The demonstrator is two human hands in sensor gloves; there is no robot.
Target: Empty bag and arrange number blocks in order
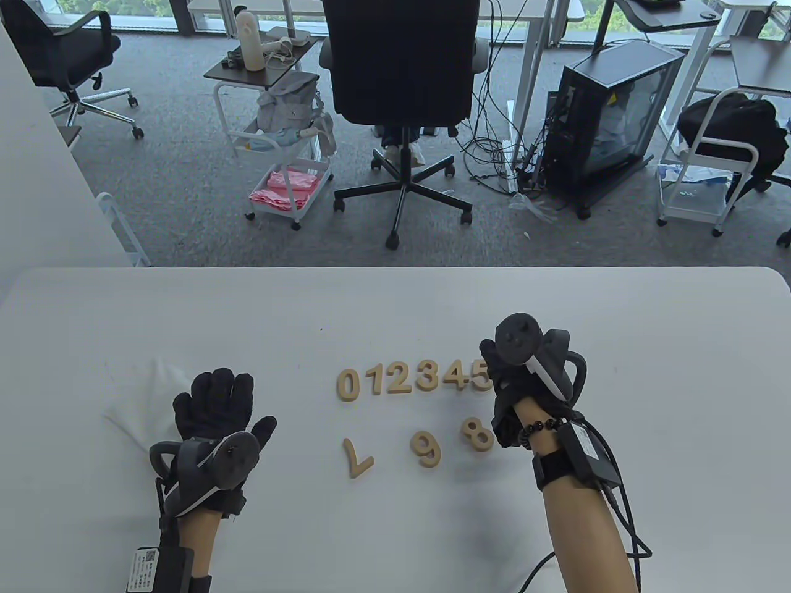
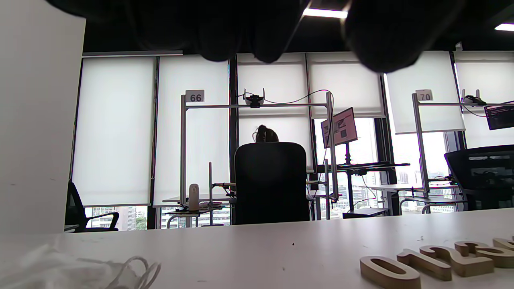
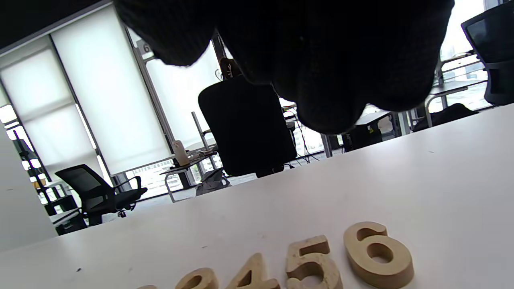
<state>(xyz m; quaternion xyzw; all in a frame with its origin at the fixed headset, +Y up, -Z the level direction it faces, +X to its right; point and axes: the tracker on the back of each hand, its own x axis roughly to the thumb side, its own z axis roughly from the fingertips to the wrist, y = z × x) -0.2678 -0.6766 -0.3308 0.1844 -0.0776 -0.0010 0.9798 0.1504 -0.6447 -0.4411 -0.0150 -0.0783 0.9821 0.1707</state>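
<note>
The left hand lies flat, fingers straight, pinning the emptied white bag left of the number row. The row reads 0–6; 7, 9, 8 wait below. The right hand hovers over the 6, holding nothing, fingers loosely curled.

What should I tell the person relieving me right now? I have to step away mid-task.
Left hand rests open on the emptied white bag.
Right hand hovers over the row's end, holding nothing visible.
Row reads 0 to 5 in the table view; the 6 sits beside the 5 in the right wrist view.
Loose nearer you: 7, 9, 8.
Left: place 7, 8, 9 after the 6.
</note>
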